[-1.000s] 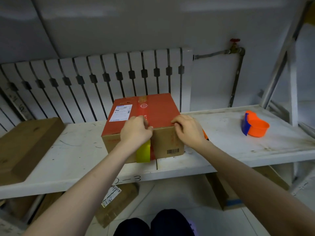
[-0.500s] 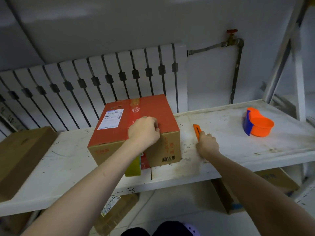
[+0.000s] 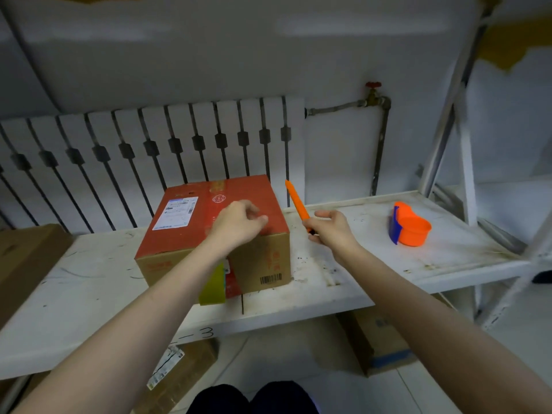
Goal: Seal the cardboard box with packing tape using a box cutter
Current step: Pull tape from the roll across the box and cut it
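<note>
A cardboard box with a red top and a white shipping label sits on the white shelf. Clear tape runs across its top and down the front, where a yellow-green strip hangs below the edge. My left hand rests on the box top near the front edge, fingers curled. My right hand is just right of the box, above the shelf, gripping an orange box cutter that points up and to the left.
An orange tape dispenser with a blue blade guard stands on the shelf at the right. A brown carton lies at the left end. A radiator backs the shelf. More boxes sit on the floor below.
My right hand picked the orange box cutter off the shelf and lifted it beside the box. My left hand stayed on the box top.
</note>
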Motion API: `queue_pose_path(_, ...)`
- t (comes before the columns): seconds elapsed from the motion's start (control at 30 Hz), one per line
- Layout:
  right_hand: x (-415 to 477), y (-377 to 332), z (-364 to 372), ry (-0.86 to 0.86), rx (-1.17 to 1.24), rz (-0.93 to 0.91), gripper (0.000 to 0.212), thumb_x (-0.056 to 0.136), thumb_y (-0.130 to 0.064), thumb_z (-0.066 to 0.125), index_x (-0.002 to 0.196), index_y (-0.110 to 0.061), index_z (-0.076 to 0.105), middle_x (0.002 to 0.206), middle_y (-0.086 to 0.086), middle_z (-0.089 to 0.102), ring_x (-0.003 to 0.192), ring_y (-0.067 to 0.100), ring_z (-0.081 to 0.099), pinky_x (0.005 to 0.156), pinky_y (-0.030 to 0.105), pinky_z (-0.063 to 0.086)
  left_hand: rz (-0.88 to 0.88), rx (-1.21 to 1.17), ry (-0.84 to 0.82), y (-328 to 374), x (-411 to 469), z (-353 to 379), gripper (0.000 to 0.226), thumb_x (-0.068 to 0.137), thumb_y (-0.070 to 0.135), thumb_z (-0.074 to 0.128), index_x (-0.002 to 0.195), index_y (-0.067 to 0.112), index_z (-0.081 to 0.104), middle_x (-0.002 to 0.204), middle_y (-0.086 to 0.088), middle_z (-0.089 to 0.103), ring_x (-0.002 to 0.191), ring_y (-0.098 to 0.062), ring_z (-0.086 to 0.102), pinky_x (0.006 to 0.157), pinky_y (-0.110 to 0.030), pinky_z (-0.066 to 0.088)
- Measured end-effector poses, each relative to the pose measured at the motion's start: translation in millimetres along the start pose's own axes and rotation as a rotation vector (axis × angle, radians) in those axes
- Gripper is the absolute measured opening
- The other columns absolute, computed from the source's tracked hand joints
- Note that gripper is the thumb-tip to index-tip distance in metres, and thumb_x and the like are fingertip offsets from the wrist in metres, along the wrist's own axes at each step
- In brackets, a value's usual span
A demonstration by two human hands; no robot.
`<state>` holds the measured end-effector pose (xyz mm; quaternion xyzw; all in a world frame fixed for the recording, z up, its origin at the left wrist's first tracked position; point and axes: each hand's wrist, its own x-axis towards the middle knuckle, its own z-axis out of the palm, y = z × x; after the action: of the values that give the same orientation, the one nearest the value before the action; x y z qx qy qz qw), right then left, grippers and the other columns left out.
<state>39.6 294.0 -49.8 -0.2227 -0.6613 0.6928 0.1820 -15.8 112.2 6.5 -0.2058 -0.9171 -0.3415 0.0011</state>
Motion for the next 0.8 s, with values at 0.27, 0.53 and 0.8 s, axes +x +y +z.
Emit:
queue_pose_path(0.27,-81,-39,78,-0.314,0.013,-0.322,0.041,0.071,-0.009,0.078,0.1,-0.022,0.052,0.1,0.004,0.065,0.088,0.013,0.066,0.071,0.019,0.054,-0.251,-1.005,0.055,13,-33,-42,0.045,0.099,0.041,0.029,0.121,0.009,0.052,0.098,-0.007,0.068,0.084,-0.021,0.066,0.069,-0.035,0.051)
queue_pose_path(0.53,-114,-53,134,-0.65,0.137,-0.099,0.026,0.098,-0.026,0.045,0.102,-0.006,0.062,0.082,0.005,0.071,0.075,0.014,0.07,0.065,0.024,0.057,-0.102,-1.207,0.002,-42,-48,-80,0.043,0.101,0.034,0.028,0.112,0.007,0.058,0.101,-0.009,0.073,0.095,-0.021,0.069,0.075,-0.03,0.053)
queue_pose_path(0.8,-134,-47,182,-0.564,-0.049,-0.222,0.026,0.101,-0.022,0.037,0.086,-0.01,0.056,0.067,0.003,0.059,0.053,0.007,0.056,0.048,0.018,0.046,-0.01,-1.331,-0.057,-89,-49,-103,0.042,0.101,0.031,0.027,0.107,0.009,0.062,0.1,-0.008,0.074,0.097,-0.021,0.069,0.082,-0.035,0.052)
